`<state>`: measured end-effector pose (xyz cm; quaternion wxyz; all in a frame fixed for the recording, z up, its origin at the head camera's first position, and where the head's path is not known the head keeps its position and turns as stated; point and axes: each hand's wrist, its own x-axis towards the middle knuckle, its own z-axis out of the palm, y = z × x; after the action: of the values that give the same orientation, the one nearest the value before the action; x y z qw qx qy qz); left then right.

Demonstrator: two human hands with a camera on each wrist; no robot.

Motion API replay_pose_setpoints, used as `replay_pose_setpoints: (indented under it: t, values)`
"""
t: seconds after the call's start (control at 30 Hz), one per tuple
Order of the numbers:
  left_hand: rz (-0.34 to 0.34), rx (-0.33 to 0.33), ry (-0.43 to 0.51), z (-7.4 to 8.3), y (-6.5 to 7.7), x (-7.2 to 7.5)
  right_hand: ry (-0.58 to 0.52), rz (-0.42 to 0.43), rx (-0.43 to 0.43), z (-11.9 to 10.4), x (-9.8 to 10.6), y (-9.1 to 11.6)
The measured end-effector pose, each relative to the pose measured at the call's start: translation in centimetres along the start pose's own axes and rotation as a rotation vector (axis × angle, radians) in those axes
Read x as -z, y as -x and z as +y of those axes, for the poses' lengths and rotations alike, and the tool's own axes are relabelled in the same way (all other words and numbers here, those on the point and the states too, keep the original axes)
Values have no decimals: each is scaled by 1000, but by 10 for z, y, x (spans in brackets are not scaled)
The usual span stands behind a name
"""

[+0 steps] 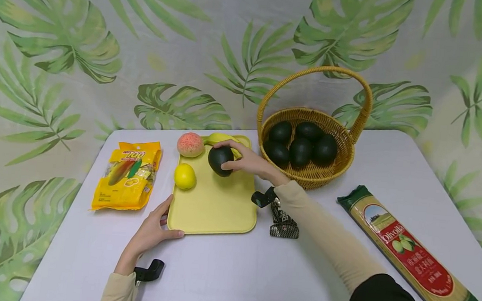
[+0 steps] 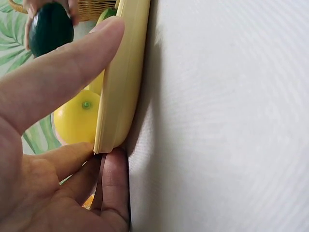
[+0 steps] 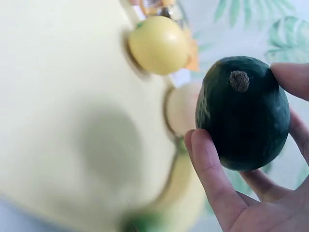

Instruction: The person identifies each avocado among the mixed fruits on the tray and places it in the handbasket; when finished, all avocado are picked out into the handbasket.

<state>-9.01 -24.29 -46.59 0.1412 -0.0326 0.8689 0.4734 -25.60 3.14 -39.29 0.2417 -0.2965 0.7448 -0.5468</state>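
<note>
My right hand (image 1: 244, 160) grips a dark green avocado (image 1: 220, 161) above the yellow tray (image 1: 214, 214); the right wrist view shows the thumb and fingers around the avocado (image 3: 244, 116), with its shadow on the tray below. At the tray's near left corner, my left hand (image 1: 156, 224) holds the rim, its thumb (image 2: 91, 53) along one side and its fingertips at the other. A yellow lemon (image 1: 185, 177) sits at the tray's left edge. Behind it a pink peach (image 1: 190, 145) lies in the far left corner, beside a banana (image 1: 220, 138) partly hidden by the right hand.
A wicker basket (image 1: 311, 177) with a tall handle holds several avocados (image 1: 300, 151) at the back right. An orange candy bag (image 1: 127, 177) lies left of the tray. A small black packet (image 1: 283, 222) is partly under the right forearm. A spaghetti pack (image 1: 411, 258) lies at right.
</note>
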Motion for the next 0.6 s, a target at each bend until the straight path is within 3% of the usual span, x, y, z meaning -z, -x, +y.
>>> replay_pose_setpoints:
  t: [0.27, 0.6]
  values:
    - [8, -11, 7, -2, 0, -2, 73, 10, 35, -14, 56, 50]
    - [4, -2, -12, 1, 1, -1, 136, 172, -119, 6, 134, 120]
